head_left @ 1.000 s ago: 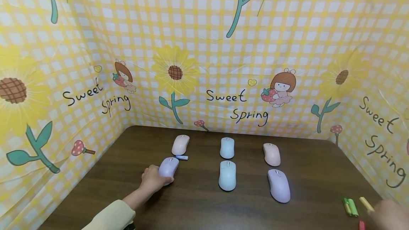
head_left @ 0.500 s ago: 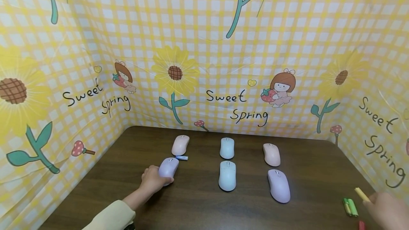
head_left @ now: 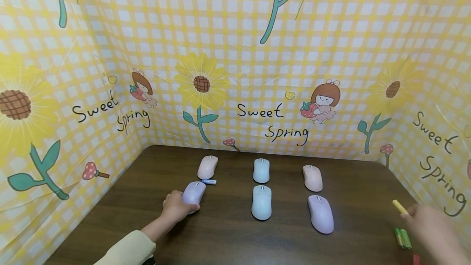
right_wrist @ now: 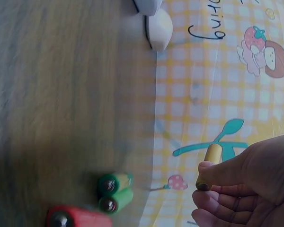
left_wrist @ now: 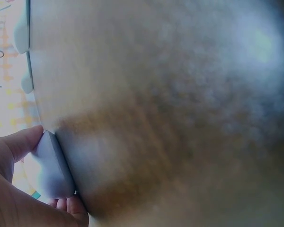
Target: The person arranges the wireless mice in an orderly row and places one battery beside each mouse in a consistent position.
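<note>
My left hand [head_left: 176,207] grips the sides of a lilac computer mouse [head_left: 194,193] on the left of the table. In the left wrist view, thumb and fingers lie at opposite sides of that mouse [left_wrist: 49,168]. A blue-and-white battery [head_left: 209,182] lies just beyond its front end, below a pink mouse [head_left: 207,167]. At the far right, my right hand [head_left: 428,226] pinches a yellow battery [head_left: 399,206] between thumb and fingers, raised above the table. The right wrist view shows the battery [right_wrist: 214,152] with one end near the fingertips.
Two green batteries [head_left: 403,238] lie side by side below the right hand, with a red battery [head_left: 416,259] nearer. Two light blue mice [head_left: 261,203] stand mid-table. A pink mouse [head_left: 312,178] and a lilac mouse [head_left: 321,214] are right of them. Checked cloth [head_left: 235,60] surrounds the table.
My right hand has lifted the yellow battery and carried it up and leftward in the head view, away from the green and red batteries. My left hand and the lilac mouse have stayed put.
</note>
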`<state>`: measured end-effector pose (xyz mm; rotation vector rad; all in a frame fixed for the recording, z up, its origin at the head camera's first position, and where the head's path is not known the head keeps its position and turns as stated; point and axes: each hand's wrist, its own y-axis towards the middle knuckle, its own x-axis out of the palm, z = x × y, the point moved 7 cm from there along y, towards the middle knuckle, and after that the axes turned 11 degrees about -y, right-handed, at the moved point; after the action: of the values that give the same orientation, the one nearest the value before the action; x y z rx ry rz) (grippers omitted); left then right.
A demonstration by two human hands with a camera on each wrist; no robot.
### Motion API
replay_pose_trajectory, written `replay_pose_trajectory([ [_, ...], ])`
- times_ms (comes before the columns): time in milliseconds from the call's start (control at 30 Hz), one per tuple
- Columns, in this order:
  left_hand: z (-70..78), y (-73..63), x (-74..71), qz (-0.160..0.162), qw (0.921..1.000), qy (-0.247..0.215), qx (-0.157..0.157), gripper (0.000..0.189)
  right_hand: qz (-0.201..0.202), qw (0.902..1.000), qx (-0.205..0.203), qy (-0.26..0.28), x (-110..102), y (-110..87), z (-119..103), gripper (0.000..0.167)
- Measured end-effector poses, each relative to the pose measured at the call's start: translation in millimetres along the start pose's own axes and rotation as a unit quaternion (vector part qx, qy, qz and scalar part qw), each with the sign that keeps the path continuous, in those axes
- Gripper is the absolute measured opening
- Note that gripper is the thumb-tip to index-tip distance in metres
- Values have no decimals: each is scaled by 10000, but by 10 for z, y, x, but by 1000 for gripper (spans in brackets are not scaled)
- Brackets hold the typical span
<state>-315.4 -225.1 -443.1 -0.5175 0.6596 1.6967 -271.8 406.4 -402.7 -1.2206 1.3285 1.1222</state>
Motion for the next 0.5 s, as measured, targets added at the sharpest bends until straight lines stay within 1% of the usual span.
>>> replay_pose_trajectory([
  [67,2,0,1,-3,10000,-6,-6,57,22,10000,-6,-1,-34,30,-54,28],
  [100,2,1,2,-4,10000,-11,-12,57,138,9999,-41,-46,-67,47,-85,27],
  [233,1,4,7,-16,10000,-32,-30,57,346,9993,-110,-107,-137,75,-200,28],
  [367,-4,5,10,-33,10000,-56,-58,58,346,9992,-113,-159,-189,113,-294,29],
  [433,-9,6,10,-37,10000,-58,-66,59,318,9994,-61,-103,-215,139,-334,29],
  [500,-14,8,11,-28,10000,-39,-52,59,372,9992,-115,-74,-236,154,-388,30],
])
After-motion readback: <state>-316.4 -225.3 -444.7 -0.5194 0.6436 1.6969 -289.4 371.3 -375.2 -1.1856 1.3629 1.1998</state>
